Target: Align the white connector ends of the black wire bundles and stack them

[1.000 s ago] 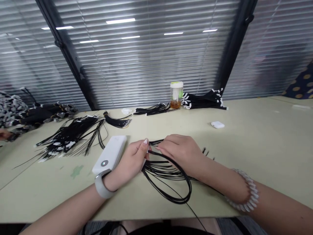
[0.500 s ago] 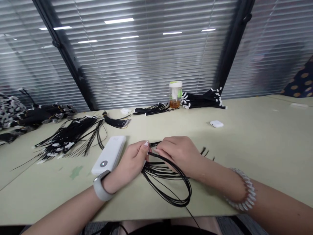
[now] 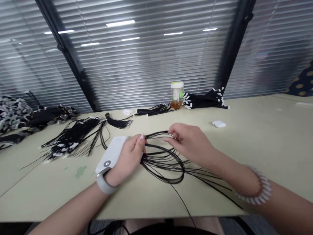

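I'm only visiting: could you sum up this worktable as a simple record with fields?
Left grip: closed on black cables
Right grip: at the upper cable strands; whether it pinches them is hard to tell
Cable layout: a loop between the arms, loose ends trailing right
Beside left grip: white device with a round display
Back of table: lidded clear jar; black bundle with white tips right of it
Right of middle: small white case
Background: window blinds

The power bank (image 3: 112,150) lies left of the held wires (image 3: 152,160).
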Demonstrator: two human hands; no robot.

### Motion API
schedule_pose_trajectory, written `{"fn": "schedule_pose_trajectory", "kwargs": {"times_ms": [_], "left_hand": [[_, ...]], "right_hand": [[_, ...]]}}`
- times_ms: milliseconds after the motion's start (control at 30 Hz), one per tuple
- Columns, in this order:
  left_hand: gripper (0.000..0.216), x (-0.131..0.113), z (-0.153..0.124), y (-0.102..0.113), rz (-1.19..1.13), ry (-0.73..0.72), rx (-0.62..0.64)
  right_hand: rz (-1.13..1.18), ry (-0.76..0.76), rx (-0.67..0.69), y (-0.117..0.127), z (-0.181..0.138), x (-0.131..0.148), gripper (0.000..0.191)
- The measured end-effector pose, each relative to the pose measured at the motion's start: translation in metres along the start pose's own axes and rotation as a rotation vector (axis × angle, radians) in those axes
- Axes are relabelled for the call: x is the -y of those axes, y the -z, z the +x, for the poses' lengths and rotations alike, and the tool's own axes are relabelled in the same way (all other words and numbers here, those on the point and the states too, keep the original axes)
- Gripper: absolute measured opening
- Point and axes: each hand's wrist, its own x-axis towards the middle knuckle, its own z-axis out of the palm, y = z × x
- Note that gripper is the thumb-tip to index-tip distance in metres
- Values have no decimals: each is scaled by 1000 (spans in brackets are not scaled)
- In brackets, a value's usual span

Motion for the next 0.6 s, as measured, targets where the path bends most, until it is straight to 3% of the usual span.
{"fn": "schedule_pose_trajectory", "kwargs": {"times_ms": [100, 200, 333, 467, 600], "left_hand": [[40, 4, 5, 4, -48, 77, -156], [40, 6, 7, 5, -112, 112, -260], [41, 4, 6, 2, -137, 132, -258], [42, 2, 1, -3, -122, 122, -234], [42, 2, -3, -8, -86, 65, -196]], "right_hand": [[-37, -75, 28, 8, 2, -16, 30], [-32, -31, 244, 9, 1, -21, 33], [93, 47, 486, 5, -6, -7, 33], [203, 147, 460, -3, -10, 10, 29], [158, 190, 385, -16, -12, 19, 30]]}}
